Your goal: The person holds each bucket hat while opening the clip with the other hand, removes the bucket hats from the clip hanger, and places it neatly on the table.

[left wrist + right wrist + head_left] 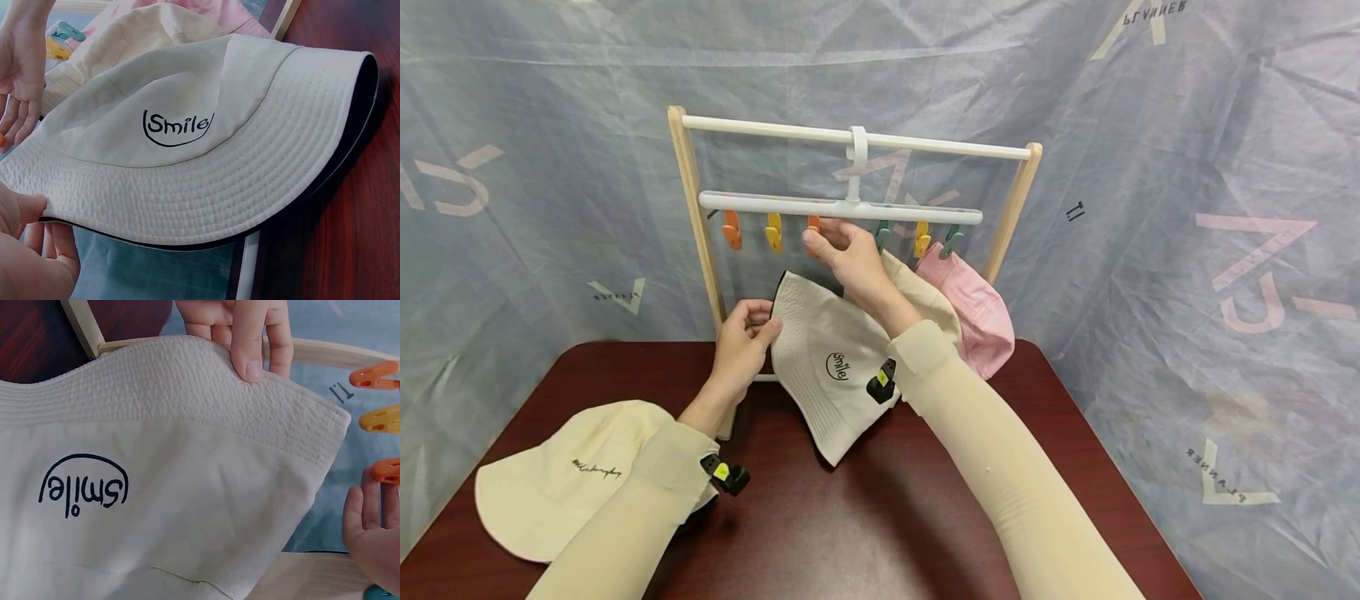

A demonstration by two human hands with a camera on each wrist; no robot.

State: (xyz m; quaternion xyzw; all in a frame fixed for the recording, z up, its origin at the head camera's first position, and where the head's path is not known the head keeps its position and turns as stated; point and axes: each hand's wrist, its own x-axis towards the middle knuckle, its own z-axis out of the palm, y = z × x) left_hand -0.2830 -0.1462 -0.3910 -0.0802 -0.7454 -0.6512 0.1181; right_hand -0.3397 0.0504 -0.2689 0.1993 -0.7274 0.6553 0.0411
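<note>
My left hand (741, 346) pinches the brim of a cream bucket hat (816, 333) printed with "Smile". The brim's dark underside shows in the left wrist view, where the thumb lies over the edge (169, 240). My right hand (857, 262) is raised under the white hanger bar (775, 202), with thumb and fingers round an orange clip (387, 470). The bucket hat's upper corner is apart from that clip. Behind the right wrist, a beige hat (925, 287) and a pink hat (973, 312) hang from the clips on the right.
The hanger hooks over a rack (760, 127) with wooden side posts. Another orange clip (732, 229) and a yellow clip (773, 233) hang at its left. A cream cap (565, 475) lies on the dark red table (820, 542), near the left forearm. Grey cloth surrounds the table.
</note>
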